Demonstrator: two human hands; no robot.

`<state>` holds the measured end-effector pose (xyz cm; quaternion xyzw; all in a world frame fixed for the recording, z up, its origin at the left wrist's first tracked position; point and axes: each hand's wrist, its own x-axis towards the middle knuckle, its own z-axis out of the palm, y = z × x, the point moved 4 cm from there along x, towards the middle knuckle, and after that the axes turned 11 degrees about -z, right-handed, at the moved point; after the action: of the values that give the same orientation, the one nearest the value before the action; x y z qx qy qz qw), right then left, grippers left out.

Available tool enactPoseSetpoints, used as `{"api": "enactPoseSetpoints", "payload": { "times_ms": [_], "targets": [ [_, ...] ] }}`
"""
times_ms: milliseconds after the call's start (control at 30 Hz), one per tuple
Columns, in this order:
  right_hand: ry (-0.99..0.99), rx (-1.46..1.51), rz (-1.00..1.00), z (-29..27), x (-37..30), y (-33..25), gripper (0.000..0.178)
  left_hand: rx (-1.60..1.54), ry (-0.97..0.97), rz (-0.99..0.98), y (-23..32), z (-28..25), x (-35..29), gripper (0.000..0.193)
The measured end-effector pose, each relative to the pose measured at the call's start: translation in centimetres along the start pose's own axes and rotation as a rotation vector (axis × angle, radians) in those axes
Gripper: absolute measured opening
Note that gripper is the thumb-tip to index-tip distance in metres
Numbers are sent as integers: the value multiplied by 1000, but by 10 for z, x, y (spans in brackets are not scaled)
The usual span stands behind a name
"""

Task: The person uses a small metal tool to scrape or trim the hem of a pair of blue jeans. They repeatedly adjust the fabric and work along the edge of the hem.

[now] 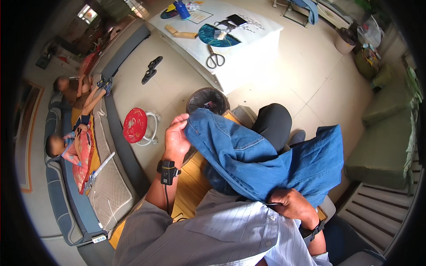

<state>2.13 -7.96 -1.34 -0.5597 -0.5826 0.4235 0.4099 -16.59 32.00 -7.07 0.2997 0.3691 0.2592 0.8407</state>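
Note:
Blue denim jeans (239, 142) lie bunched across my lap, one leg spreading to the right. At their upper left end, my left hand (177, 135) pinches the edge of the cloth between thumb and fingers. My right hand (290, 204) is closed in a fist near my waist, against the lower edge of the denim. A thin dark sliver sticks out of it to the left; what it belongs to is hidden in the fingers. I wear a grey striped shirt (226, 230), and a black device (167, 172) is strapped on my left wrist.
Ahead stands a white table (262, 48) with black-handled scissors (214, 59), a blue bottle (181, 9) and a phone-like black slab (237, 20). A lined bin (191, 103) and a red stool (135, 125) are near my left. Two people sit on the sofa (66, 208) at left.

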Motion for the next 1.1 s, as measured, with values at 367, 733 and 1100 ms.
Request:
{"api": "enactPoseSetpoints", "payload": {
  "times_ms": [367,733,1100],
  "targets": [
    [174,186,111,-39,1,-21,24,1363,-103,580,13,85,-47,46],
    [279,-213,-47,-32,51,-3,40,1508,-177,844,-13,87,-62,20],
    [79,-61,-82,-20,19,-26,31,1174,25,911,-25,76,-85,19]
  ]
}}
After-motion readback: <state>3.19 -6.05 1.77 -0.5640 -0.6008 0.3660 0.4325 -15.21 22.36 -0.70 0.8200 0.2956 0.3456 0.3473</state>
